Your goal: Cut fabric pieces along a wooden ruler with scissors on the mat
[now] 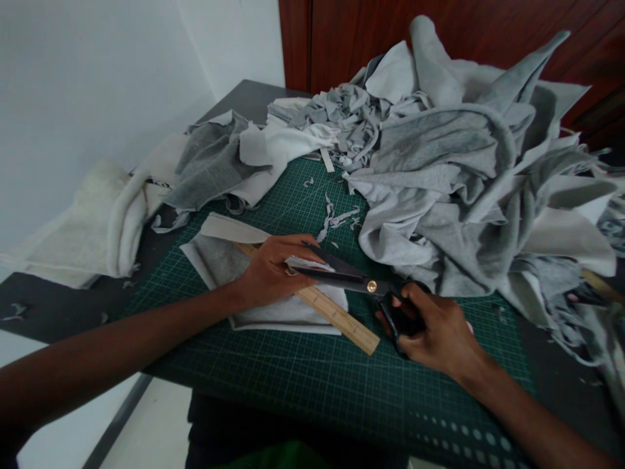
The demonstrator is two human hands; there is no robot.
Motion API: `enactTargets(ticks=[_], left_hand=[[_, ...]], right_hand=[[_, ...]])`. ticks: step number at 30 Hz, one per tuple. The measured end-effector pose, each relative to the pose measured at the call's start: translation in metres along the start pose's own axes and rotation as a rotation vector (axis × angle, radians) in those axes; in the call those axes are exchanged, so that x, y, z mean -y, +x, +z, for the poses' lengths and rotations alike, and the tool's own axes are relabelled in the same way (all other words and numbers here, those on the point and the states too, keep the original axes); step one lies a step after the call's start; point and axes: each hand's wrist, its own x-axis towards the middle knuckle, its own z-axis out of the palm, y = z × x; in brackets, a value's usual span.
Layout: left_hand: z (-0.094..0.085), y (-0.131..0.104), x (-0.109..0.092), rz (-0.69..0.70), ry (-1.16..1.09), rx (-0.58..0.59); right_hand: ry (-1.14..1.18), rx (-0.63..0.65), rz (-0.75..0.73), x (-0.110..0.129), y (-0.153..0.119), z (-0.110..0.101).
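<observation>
Pinching a pale fabric scrap [315, 264], left fingers [295, 242] sit by the tips of the scissors [372, 286]; scrap appears between parted blades [336, 279]. Long axis roughly left-right, right fingers [420, 301] gripping the handles [387, 316]. Ruler [344, 317] angles below.

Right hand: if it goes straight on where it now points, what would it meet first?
Its scissors would probably first meet the pale cloth held by the left hand, though depth is unclear.
</observation>
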Motion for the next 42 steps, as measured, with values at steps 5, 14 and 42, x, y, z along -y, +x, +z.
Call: enactTargets(ticks=[5,14,42], left_hand=[[0.0004,0.0011,-0.0027,-0.004,0.02,0.01],[0.0019,0.003,-0.0042,-0.012,-0.048,0.026],[0.0027,0.0071,-0.0092,-0.029,-0.085,0.048]], right_hand=[[-0.002,-0.014,-0.005,-0.0004,-0.0007,0.0002],[0.02,0.009,-0.001,-0.0002,-0.0001,-0.0014],[0.006,0.016,-0.048,0.0015,0.0046,-0.0089]])
